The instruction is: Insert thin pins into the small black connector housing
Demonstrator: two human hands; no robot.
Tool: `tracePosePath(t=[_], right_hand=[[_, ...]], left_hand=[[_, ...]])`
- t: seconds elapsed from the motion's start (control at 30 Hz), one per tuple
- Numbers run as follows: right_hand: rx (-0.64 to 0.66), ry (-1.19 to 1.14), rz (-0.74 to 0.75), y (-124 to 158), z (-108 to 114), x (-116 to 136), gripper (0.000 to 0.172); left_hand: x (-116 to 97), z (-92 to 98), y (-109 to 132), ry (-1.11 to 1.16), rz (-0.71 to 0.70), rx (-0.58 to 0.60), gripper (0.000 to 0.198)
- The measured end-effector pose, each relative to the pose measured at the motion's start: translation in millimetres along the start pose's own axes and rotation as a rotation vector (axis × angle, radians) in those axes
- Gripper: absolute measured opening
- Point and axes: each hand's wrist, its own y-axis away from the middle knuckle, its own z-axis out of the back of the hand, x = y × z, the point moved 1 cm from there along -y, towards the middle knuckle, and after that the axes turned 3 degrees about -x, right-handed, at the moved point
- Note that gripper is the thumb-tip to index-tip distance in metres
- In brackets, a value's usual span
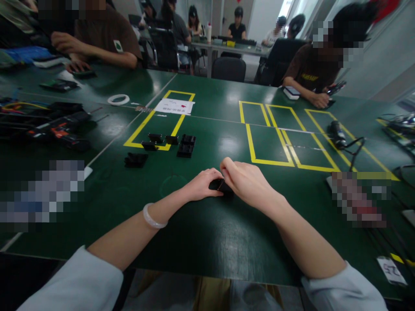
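Observation:
Above the green table, both my hands meet around a small black part [215, 185], which looks like a plastic block or housing. My left hand [203, 185], with a pale bracelet at the wrist, grips its left end between thumb and fingers. My right hand [249, 183] is closed over the right end, its index finger bent high and its fingertips mostly hidden. Further left on the table lie several similar black pieces: a flat one [135, 160], upright ones such as this black piece [155, 138], and a pair of blocky ones [186, 150].
Yellow tape outlines [272, 163] mark the green tabletop [207, 242]. A paper sheet [175, 106] and a white tape roll [118, 99] lie farther back. Cables and dark equipment [55, 123] crowd the left; a black device [337, 134] stands right. People sit across the table.

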Motion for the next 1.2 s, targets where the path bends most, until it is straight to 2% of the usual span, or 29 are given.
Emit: tracePosePath(t=[0.1,0.3,0.57,0.73,0.93,1.2], right_hand=[[-0.008,0.071,-0.016,-0.9,-2.5,0.3,0.034],[-0.026,0.025,-0.002,-1.5,-3.3,1.7,0.025],[-0.075,0.102,0.032,-1.1,-6.0,2.8,0.028],[-0.057,0.065,0.030,0.2,-4.1,4.1,0.022],[-0.064,0.095,0.032,-1.1,-5.0,2.4,0.028],[-0.025,0.007,0.011,-0.3,0.6,5.8,0.019]], left_hand=[[-0.6,0.3,0.1,0.001,0.005,0.004,0.037],[0.5,-0.9,0.3,0.020,-0.012,-0.014,0.040],[0.7,-1.4,0.1,0.005,-0.003,-0.004,0.038],[0.2,-1.4,-0.4,0.029,-0.013,-0.022,0.042],[0.2,-0.7,0.2,0.005,-0.006,0.001,0.036],[1.6,-2.1,0.2,0.015,-0.001,-0.020,0.040]])
